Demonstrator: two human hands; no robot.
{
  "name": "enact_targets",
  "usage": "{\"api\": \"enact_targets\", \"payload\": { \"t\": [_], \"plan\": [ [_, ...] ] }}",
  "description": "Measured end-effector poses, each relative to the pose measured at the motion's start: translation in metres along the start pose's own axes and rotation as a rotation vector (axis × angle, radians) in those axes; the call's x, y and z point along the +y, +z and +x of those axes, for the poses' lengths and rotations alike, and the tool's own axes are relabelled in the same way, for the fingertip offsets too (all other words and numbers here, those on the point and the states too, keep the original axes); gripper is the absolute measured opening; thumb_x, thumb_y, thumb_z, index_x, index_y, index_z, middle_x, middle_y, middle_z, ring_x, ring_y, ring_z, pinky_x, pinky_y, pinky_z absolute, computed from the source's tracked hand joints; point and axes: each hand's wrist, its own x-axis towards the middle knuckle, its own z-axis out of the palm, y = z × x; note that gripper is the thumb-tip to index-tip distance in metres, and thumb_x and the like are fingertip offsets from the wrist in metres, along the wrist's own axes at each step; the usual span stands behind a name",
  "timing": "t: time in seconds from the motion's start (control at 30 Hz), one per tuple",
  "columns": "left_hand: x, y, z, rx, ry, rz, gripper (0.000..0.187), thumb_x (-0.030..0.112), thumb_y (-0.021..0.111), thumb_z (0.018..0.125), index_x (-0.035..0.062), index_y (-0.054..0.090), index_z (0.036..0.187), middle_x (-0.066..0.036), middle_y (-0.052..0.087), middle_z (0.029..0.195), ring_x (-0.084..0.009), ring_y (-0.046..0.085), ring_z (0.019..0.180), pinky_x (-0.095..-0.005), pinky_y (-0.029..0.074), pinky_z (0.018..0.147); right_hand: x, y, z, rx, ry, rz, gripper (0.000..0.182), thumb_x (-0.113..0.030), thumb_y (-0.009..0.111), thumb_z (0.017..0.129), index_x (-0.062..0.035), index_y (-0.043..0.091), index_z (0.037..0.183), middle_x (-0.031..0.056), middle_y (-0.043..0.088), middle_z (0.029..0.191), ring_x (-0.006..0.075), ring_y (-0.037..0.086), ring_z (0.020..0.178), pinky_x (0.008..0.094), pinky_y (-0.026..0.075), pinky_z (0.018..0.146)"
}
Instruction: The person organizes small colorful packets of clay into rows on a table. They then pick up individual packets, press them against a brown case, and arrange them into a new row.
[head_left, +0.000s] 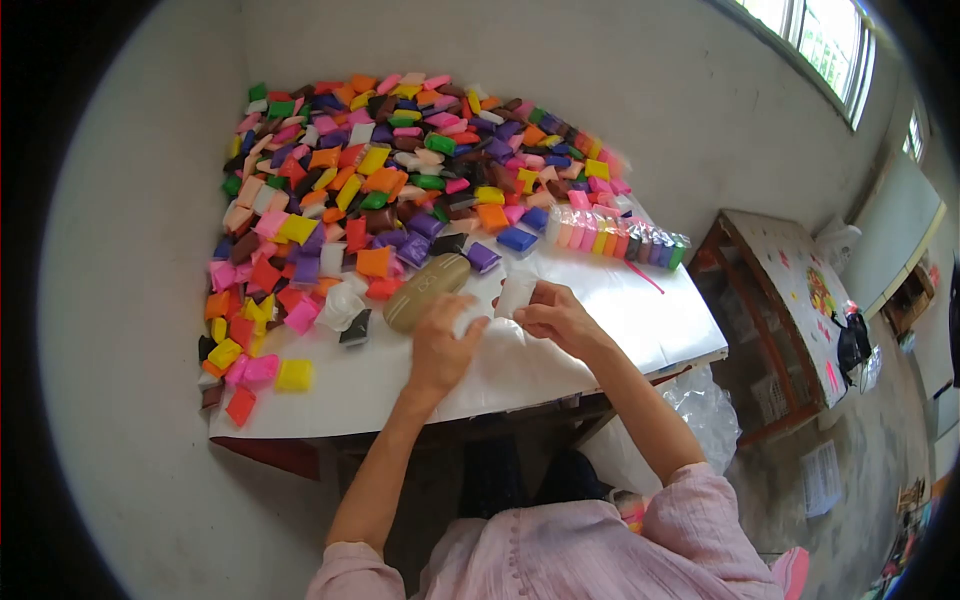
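- Currently, the right hand [560, 318] is pinching a small white packet [514, 295] between thumb and fingers, keeping it just above the desk [630, 330], near its middle.
- The left hand [443, 345] is hovering palm down, partly open, with thumb and fingers apart; whether it is gripping anything pale between them, the view is not telling clearly.
- Just beyond the left hand, an olive-brown oval case [428, 292] with pale markings is lying at a slant; whether the fingers are touching it is hard to tell.
- Behind the case, purple, blue and black packets are lying at the edge of a big heap of colorful packets [380, 185], which is spreading up against the wall.
- To the left of the case, crumpled white plastic [342, 305] is resting beside a black packet [355, 328]; a yellow packet [293, 376] is lying nearer the front edge.
- Beyond the right hand, a clear-wrapped row of multicolored packets [615, 238] is stretching across the desk, with a thin pink strip [645, 278] lying beside it.
- Farther right, a second table [775, 262] is standing apart.
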Motion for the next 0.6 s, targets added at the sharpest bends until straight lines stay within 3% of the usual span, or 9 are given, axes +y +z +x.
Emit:
{"api": "enact_targets", "payload": {
  "t": [0.1,0.2,0.3,0.4,0.6],
  "plan": [
    [-0.013,-0.019,0.014,0.206,0.023,0.806,0.049,0.022,0.074,0.075,0.0025,0.058,0.117,-0.015,0.059,0.108,-0.0330,0.053,0.105,-0.0461,0.043,0.092,-0.001,0.003,0.018,0.114,-0.076,-0.357,0.051,-0.010,0.072,0.076,-0.0012,0.056,0.124,0.0058,0.062,0.100,0.0079,0.055,0.071,0.0220,0.044,0.059],
    [-0.033,-0.018,0.015,0.018,-0.101,0.829,0.057,0.026,0.074,0.073,0.0014,0.053,0.120,-0.018,0.056,0.112,-0.0346,0.050,0.109,-0.0501,0.040,0.095,0.019,0.008,0.046,0.193,-0.239,-0.642,0.050,-0.008,0.072,0.072,0.0005,0.056,0.119,0.0082,0.063,0.103,0.0128,0.060,0.073,0.0281,0.050,0.066],
    [-0.023,-0.013,0.017,-0.038,-0.173,0.801,0.054,0.026,0.073,0.074,-0.0006,0.053,0.116,-0.018,0.056,0.110,-0.0353,0.051,0.108,-0.0491,0.043,0.093,0.034,0.011,0.069,0.201,-0.311,-0.831,0.050,-0.009,0.072,0.071,0.0008,0.055,0.117,0.0112,0.064,0.104,0.0160,0.061,0.074,0.0305,0.051,0.068],
    [-0.009,-0.005,0.015,-0.015,-0.240,0.623,0.052,0.025,0.073,0.074,-0.0020,0.053,0.113,-0.020,0.055,0.110,-0.0368,0.051,0.108,-0.0487,0.045,0.090,0.038,0.011,0.079,0.228,-0.332,-0.891,0.050,-0.010,0.072,0.071,0.0026,0.054,0.116,0.0160,0.065,0.103,0.0231,0.065,0.078,0.0350,0.052,0.072],
    [-0.002,0.010,0.006,0.123,-0.130,0.534,0.058,0.024,0.075,0.073,-0.0054,0.051,0.117,-0.024,0.051,0.110,-0.0389,0.049,0.110,-0.0493,0.044,0.092,0.040,0.009,0.089,0.220,-0.414,-0.998,0.048,-0.011,0.072,0.070,0.0028,0.054,0.112,0.0197,0.064,0.102,0.0303,0.066,0.083,0.0385,0.052,0.073]
  ]
}}
